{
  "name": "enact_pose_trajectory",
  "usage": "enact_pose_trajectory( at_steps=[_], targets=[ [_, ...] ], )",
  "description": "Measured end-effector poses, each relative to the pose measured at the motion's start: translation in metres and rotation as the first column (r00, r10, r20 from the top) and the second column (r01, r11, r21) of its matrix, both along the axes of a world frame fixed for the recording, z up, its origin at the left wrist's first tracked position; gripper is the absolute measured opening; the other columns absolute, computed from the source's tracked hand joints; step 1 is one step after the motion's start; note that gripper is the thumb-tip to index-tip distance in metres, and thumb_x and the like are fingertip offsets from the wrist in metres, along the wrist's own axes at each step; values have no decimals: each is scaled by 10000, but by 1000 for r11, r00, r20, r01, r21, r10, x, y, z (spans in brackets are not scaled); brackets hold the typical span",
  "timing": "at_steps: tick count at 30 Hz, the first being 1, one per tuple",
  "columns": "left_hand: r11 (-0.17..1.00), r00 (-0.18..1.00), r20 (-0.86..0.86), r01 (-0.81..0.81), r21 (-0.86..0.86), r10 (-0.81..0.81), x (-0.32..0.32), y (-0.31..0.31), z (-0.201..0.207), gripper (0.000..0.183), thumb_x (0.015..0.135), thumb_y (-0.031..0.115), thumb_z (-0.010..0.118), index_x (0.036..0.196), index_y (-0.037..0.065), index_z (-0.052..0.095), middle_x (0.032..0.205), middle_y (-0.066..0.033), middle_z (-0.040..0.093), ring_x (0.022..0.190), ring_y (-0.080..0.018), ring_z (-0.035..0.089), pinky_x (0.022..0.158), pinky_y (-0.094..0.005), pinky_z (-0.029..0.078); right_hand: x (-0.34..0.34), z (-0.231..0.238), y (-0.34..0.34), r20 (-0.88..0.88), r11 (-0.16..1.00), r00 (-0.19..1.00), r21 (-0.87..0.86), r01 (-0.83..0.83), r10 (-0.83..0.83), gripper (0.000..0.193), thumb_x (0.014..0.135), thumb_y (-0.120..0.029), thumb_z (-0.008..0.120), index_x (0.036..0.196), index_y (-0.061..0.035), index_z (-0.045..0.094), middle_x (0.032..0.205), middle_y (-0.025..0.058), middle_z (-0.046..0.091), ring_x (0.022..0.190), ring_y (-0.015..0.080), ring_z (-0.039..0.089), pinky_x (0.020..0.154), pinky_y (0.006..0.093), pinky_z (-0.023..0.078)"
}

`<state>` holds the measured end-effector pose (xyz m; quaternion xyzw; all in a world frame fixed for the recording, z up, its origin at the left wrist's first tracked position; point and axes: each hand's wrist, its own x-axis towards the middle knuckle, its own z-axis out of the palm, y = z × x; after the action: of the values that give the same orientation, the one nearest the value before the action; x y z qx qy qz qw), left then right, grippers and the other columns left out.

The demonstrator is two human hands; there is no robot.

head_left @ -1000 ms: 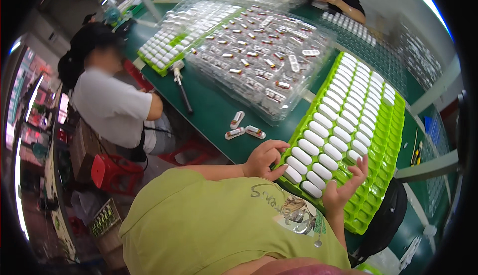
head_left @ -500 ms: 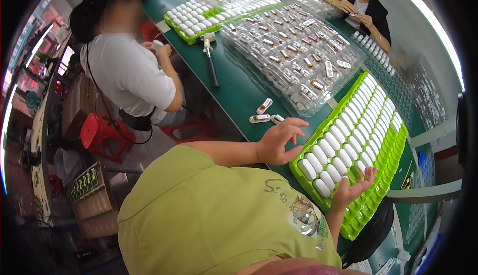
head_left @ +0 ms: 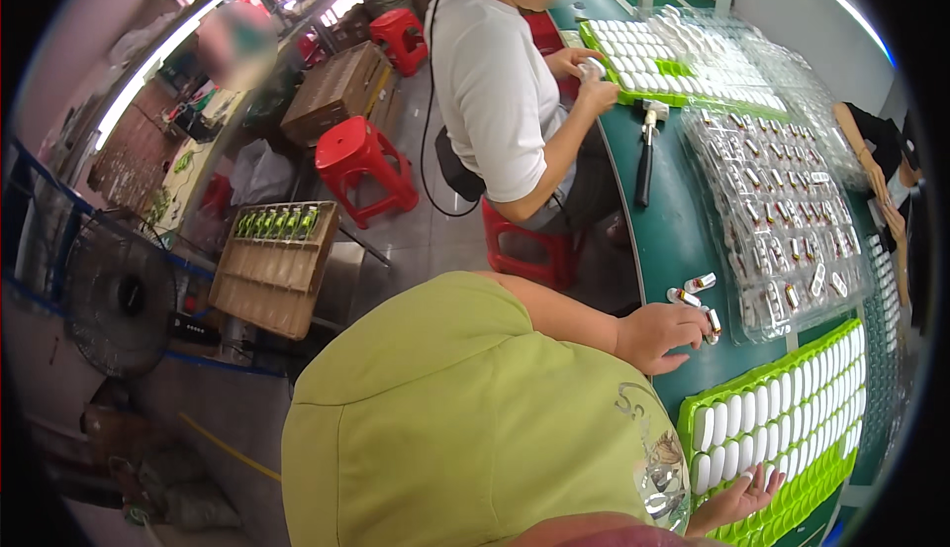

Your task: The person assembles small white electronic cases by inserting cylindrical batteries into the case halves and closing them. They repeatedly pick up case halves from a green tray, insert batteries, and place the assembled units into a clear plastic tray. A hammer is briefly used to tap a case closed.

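My left hand (head_left: pixel 665 338) reaches over the green table with thumb and fingers apart. Its fingertips are at one of several small loose white cases with red and dark parts inside (head_left: pixel 712 326); whether they press on it I cannot tell. Two more such cases (head_left: pixel 685 297) lie just beyond. Lower right, my right hand (head_left: pixel 744 499) rests palm up with loosely spread fingers over the near part of a bright green tray (head_left: pixel 831 483). Rows of smooth white oval cases (head_left: pixel 747 411) fill much of that tray. No held thing shows in my right hand.
Stacked clear plastic trays (head_left: pixel 792 220) with small parts stand beyond the loose cases. A black-handled hammer (head_left: pixel 645 156) lies near the table edge. A seated person in white (head_left: pixel 495 101) handles a white piece by another green tray (head_left: pixel 633 92). Red stools (head_left: pixel 361 161) stand on the floor.
The view has swung left, so the table sits further right. My left hand has moved from beside the green tray to the loose cases. My right hand stays over the tray.
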<state>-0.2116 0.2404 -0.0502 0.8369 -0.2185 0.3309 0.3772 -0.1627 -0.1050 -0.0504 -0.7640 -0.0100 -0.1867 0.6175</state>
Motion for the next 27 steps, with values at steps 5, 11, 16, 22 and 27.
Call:
enact_pose_trajectory(
  at_steps=[5, 11, 16, 22, 27],
  targets=[
    [989, 988, 47, -150, -11, 151, -4, 19, 12, 270, 736, 39, 717, 928, 90, 533, 1092, -116, 583, 1023, -335, 588, 845, -413, 507, 1, -6, -9, 45, 999, 998, 26, -40, 38, 676, 818, -55, 571, 1447, -42, 325, 1237, 212, 522, 1085, 303, 541, 896, 439, 494],
    [947, 962, -108, -268, -177, 252, 40, 66, 39, 203, 746, 63, 716, 868, 78, 555, 985, -110, 599, 742, -235, 626, 640, -373, 503, 8, -13, -17, 22, 1000, 999, 4, -29, 29, 631, 883, -28, 529, 1469, -16, 295, 1323, 210, 511, 1166, 301, 545, 986, 428, 459],
    [876, 902, -41, -428, -224, 430, 132, 118, 65, 179, 736, 216, 748, 732, 64, 653, 706, -96, 614, 628, -221, 607, 605, -343, 492, 8, -9, -11, 110, 991, 992, -111, 72, -60, 522, 903, -18, 479, 1406, 86, 382, 1497, 191, 389, 1137, 273, 574, 1000, 381, 459],
    [767, 795, -370, -586, -261, 481, 245, 167, 80, 255, 749, 285, 735, 845, 49, 718, 819, -129, 712, 807, -242, 684, 759, -354, 541, 6, -2, -9, 125, 990, 984, -54, 133, -125, 371, 863, 62, 507, 1232, 73, 477, 1514, 142, 354, 1010, 174, 550, 902, 293, 471],
    [676, 642, -380, -735, -56, 666, 293, 209, 91, 235, 752, 256, 672, 866, 56, 719, 911, -155, 722, 872, -314, 691, 800, -397, 547, 4, -9, -18, 97, 956, 968, -162, 244, -231, 307, 855, 53, 512, 1162, 62, 527, 1488, 137, 366, 985, 150, 540, 879, 284, 476]
  ],
)
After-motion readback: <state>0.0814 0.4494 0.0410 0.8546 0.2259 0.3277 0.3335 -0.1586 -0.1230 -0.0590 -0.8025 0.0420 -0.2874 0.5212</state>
